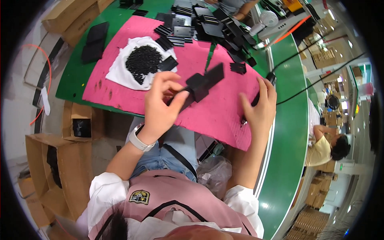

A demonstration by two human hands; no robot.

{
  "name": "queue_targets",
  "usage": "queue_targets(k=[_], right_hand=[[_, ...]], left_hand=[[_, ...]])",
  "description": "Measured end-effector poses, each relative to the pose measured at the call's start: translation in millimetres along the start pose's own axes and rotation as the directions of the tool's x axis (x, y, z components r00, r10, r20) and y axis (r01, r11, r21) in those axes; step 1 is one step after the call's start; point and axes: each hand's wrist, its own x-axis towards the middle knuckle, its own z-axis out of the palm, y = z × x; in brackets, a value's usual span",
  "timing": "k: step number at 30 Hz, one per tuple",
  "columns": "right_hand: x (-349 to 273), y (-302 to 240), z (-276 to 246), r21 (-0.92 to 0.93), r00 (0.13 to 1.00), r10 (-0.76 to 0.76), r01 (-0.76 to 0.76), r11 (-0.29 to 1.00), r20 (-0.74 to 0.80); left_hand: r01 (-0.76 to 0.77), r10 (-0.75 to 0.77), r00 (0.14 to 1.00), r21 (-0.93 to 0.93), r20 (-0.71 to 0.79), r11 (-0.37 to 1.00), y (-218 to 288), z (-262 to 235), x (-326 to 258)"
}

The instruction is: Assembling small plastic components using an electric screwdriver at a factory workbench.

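Observation:
My left hand (162,105) is closed on a black bracket-like part (197,89), a long flat plate with a wider block across its middle. The part is tilted above the pink mat (160,96), its far end pointing up and right. At the mat's right side my right hand (260,105) is wrapped round a black corded electric screwdriver (256,98); much of it is hidden by the fingers. Its tip points down, apart from the part. Beyond my left hand, a heap of small black screw-like pieces (143,62) lies on a white cloth (119,73).
Many black plates and strips (212,29) are piled at the far side, near another person's arm (245,9). A small white fan (268,18) and black cables (298,58) are at the right. Cardboard boxes (76,176) stand on the floor, left of the green table (290,132).

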Motion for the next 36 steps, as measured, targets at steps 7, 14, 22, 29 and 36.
queue_targets(k=[7,14,22,29,36], right_hand=[[18,-98,-14,0.585,0.753,-0.595,0.356,0.729,0.283],[-17,-157,8,0.883,0.868,-0.364,-0.159,0.442,0.339],[-25,-171,8,0.855,0.650,-0.584,-0.493,0.162,0.486],[-11,-144,17,0.786,0.762,-0.513,0.009,0.618,0.394],[64,-87,102,0.322,0.980,-0.196,0.193,0.927,-0.023]], left_hand=[[-0.579,0.549,0.816,0.234,0.183,0.781,42,-48,-7],[0.223,-0.196,0.974,-0.623,0.112,0.750,28,-69,-45],[0.243,-0.200,0.948,0.158,-0.247,0.957,39,-167,-72],[-0.012,-0.380,0.461,-0.433,-0.802,0.901,-42,-576,-191],[-0.153,-0.389,-0.108,-0.371,-0.915,0.916,-102,-635,-279]])
